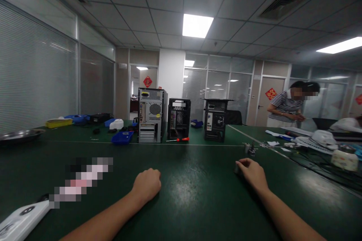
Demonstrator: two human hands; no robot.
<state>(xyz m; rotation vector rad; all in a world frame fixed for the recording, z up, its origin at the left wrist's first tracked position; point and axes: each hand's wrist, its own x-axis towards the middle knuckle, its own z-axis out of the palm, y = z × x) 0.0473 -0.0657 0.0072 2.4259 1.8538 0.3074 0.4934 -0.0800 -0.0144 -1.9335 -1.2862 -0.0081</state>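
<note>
Hiding a small object, right hand point(251, 173) curls; left hand point(147, 184) rests fisted.

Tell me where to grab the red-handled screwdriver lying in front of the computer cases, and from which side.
Take the screwdriver by its red handle, the thick end on the right, coming down from above. It lies flat on the green table with its thin shaft pointing left, and bare mat in front leaves room for fingers.
</note>
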